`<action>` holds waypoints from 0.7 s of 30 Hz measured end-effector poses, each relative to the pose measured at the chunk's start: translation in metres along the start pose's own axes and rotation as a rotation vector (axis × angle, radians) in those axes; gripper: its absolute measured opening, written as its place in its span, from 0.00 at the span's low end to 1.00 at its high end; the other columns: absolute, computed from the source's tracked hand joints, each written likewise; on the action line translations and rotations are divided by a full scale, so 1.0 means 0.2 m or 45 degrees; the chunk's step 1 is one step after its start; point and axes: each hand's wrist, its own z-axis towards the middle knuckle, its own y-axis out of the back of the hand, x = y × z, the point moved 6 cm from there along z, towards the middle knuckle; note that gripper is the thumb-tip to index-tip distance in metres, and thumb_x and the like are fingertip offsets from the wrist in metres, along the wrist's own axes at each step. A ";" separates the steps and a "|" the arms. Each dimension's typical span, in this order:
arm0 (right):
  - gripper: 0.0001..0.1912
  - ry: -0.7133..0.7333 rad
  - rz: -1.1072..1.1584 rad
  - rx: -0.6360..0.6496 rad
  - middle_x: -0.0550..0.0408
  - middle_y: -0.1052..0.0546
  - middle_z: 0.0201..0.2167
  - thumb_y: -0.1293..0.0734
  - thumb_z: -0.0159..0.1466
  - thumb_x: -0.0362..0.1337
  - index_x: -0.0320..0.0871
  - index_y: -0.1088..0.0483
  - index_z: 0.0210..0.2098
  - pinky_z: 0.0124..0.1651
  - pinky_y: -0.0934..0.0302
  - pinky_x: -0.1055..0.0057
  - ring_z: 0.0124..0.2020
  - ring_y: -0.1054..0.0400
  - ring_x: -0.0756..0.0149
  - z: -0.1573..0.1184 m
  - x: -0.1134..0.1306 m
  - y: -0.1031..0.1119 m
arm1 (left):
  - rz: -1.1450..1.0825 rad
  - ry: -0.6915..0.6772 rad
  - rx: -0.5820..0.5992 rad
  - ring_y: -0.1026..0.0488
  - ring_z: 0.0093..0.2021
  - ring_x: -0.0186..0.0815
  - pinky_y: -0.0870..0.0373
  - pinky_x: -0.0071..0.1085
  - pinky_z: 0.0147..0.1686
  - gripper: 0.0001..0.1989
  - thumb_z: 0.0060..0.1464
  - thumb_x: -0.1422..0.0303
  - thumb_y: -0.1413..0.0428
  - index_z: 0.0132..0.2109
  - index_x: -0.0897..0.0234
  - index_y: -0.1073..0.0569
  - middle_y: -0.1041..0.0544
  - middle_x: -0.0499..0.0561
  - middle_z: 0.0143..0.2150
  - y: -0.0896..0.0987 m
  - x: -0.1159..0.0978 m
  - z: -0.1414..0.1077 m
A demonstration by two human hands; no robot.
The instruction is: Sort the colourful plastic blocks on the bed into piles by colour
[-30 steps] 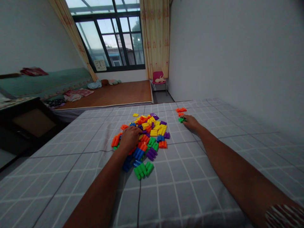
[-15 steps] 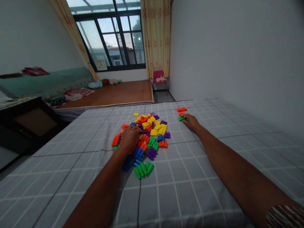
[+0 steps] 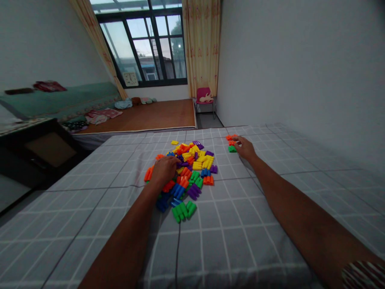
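A heap of plastic toy building blocks in orange, yellow, blue, green and purple lies on the checked cloth. My left hand rests on the heap's left side, its fingers bent down and close together among the blocks. What lies under those fingertips is hidden. Farther off to the right, my right hand has its fingertips closed at the right end of an orange block. Just nearer than it lies a green block, and another orange block lies beyond, in a short column.
A grey checked cloth covers the surface beneath both arms. The white wall runs along the right. Past the far edge are a low brown platform and a pink chair; a dark cabinet stands at left.
My right fingertips have moved from the green block to the orange block beyond it, leaving the green one uncovered. My left hand stays on the heap. The camera view has shifted slightly.
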 end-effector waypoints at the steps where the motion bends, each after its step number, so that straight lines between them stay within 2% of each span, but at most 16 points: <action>1: 0.18 -0.012 0.054 0.063 0.49 0.22 0.44 0.39 0.59 0.34 0.42 0.27 0.48 0.47 0.33 0.61 0.37 0.27 0.64 0.00 0.04 -0.02 | 0.008 0.043 0.012 0.25 0.47 0.39 0.30 0.32 0.47 0.17 0.58 0.71 0.53 0.46 0.57 0.21 0.20 0.50 0.49 0.00 0.02 0.00; 2: 0.17 -0.005 0.121 0.177 0.50 0.21 0.40 0.39 0.60 0.36 0.42 0.27 0.47 0.45 0.32 0.63 0.36 0.27 0.64 -0.01 0.09 -0.05 | 0.013 0.090 0.029 0.24 0.47 0.39 0.30 0.32 0.46 0.17 0.58 0.70 0.53 0.47 0.56 0.22 0.21 0.50 0.49 -0.01 0.05 0.00; 4: 0.17 0.092 0.252 0.507 0.51 0.20 0.36 0.37 0.61 0.40 0.42 0.26 0.46 0.41 0.32 0.65 0.34 0.27 0.64 -0.05 0.23 -0.13 | 0.002 0.188 0.069 0.24 0.46 0.39 0.30 0.31 0.43 0.17 0.60 0.67 0.53 0.49 0.56 0.22 0.21 0.50 0.49 -0.02 0.10 -0.01; 6: 0.17 0.250 0.281 0.805 0.52 0.20 0.36 0.35 0.60 0.43 0.43 0.25 0.45 0.40 0.33 0.67 0.34 0.27 0.64 -0.12 0.37 -0.20 | -0.038 0.255 0.104 0.24 0.46 0.38 0.30 0.29 0.43 0.17 0.60 0.66 0.53 0.51 0.56 0.23 0.20 0.51 0.48 -0.04 0.14 -0.02; 7: 0.16 0.316 0.255 0.891 0.52 0.20 0.37 0.34 0.59 0.43 0.44 0.24 0.44 0.41 0.34 0.67 0.35 0.27 0.63 -0.15 0.42 -0.22 | -0.058 0.270 0.112 0.24 0.46 0.38 0.29 0.29 0.43 0.17 0.60 0.66 0.53 0.51 0.57 0.24 0.20 0.51 0.48 -0.05 0.15 -0.02; 11: 0.13 0.401 0.162 1.025 0.54 0.20 0.35 0.34 0.60 0.42 0.45 0.23 0.41 0.40 0.36 0.69 0.36 0.27 0.63 -0.23 0.56 -0.26 | -0.088 0.211 0.006 0.26 0.50 0.37 0.31 0.30 0.49 0.17 0.60 0.68 0.53 0.50 0.58 0.23 0.22 0.51 0.51 -0.03 0.12 -0.02; 15: 0.15 0.461 0.172 1.258 0.56 0.21 0.33 0.30 0.57 0.46 0.44 0.24 0.39 0.37 0.38 0.72 0.34 0.27 0.65 -0.33 0.67 -0.28 | -0.127 0.087 -0.103 0.27 0.51 0.37 0.33 0.32 0.53 0.17 0.59 0.71 0.53 0.49 0.58 0.23 0.22 0.50 0.51 0.00 0.04 0.00; 18: 0.21 0.519 0.025 1.195 0.54 0.22 0.36 0.25 0.51 0.44 0.44 0.26 0.42 0.36 0.38 0.72 0.34 0.29 0.64 -0.36 0.72 -0.29 | -0.159 -0.030 -0.079 0.26 0.49 0.37 0.32 0.32 0.53 0.16 0.59 0.72 0.52 0.48 0.59 0.23 0.21 0.51 0.48 0.01 -0.04 0.00; 21: 0.22 0.582 -0.041 1.098 0.53 0.23 0.39 0.25 0.51 0.42 0.44 0.28 0.44 0.37 0.39 0.72 0.36 0.29 0.64 -0.38 0.76 -0.29 | -0.156 -0.083 -0.033 0.26 0.49 0.36 0.32 0.32 0.52 0.15 0.59 0.72 0.52 0.45 0.59 0.22 0.20 0.51 0.47 0.01 -0.09 0.00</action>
